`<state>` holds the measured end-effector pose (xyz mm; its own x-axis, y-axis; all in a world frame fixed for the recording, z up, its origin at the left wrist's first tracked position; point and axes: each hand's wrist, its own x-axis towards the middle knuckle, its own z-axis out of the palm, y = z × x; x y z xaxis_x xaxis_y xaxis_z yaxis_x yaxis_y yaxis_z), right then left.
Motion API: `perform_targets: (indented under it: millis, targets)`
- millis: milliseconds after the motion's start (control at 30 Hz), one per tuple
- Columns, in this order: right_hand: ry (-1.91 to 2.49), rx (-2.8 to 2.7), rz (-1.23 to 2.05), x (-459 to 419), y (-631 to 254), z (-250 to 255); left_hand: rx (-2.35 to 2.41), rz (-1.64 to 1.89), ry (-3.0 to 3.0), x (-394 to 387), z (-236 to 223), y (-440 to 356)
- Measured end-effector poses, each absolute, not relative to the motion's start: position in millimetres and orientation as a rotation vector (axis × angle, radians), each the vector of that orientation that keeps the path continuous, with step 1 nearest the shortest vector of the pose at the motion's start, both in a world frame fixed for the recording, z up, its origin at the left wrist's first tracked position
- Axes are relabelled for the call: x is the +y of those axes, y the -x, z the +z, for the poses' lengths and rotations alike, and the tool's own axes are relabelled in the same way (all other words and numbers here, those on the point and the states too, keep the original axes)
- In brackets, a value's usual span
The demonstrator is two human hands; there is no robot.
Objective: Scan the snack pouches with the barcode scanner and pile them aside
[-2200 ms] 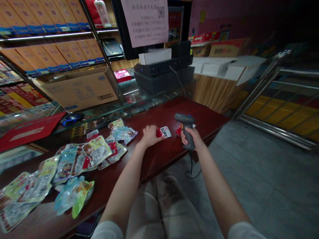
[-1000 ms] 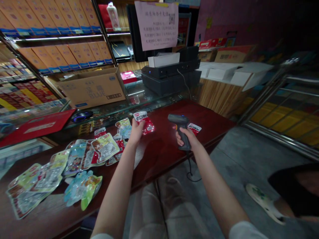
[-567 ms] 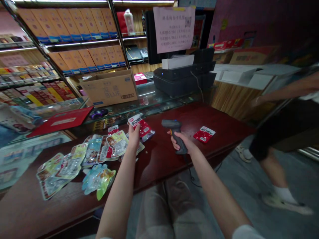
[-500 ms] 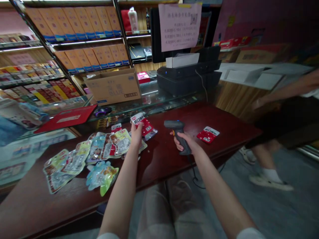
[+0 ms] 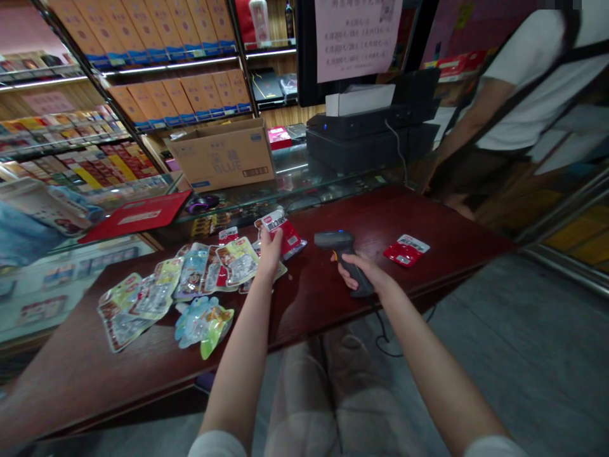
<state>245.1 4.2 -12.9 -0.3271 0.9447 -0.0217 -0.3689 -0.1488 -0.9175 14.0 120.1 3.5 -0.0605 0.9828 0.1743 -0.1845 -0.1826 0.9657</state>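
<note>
My left hand (image 5: 270,251) is closed on a red and white snack packet (image 5: 289,236), held over the dark red table (image 5: 328,301). In my right hand (image 5: 358,271) is a black barcode scanner (image 5: 337,240), its head pointing left toward that packet. A gap separates the scanner from the packet. Another red packet (image 5: 406,250) lies on the table to the right. Left of my hands, several snack packets (image 5: 190,273) overlap in a spread. A blue and green fish-shaped pouch (image 5: 204,324) lies nearest me.
Behind the table, a glass counter holds a cardboard box (image 5: 223,157), a red folder (image 5: 137,216), a mouse (image 5: 202,203) and a black register (image 5: 371,143). A person (image 5: 518,95) stands at the right, past the table's end. The scanner's cable (image 5: 383,336) hangs below the edge.
The view has shifted slightly. The packet in my left hand has turned, showing more of its printed back with a barcode-like patch. The person at right has moved back toward the counter.
</note>
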Motion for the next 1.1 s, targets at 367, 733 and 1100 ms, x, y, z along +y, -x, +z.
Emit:
perform_targets:
  millis: [367,733,1100]
  targets:
    - [0.787,-1.071,1.678,3.7,-245.4,-14.3,0.98,1.487,-1.185,117.0,6.0,-15.8]
    - [0.825,-1.023,1.584,0.2,-244.3,-7.1,1.517,1.389,-1.65,120.3,13.7,5.8]
    - [0.813,-0.996,1.553,-0.1,-245.8,-5.4,1.988,0.958,-2.14,103.7,8.8,-9.8]
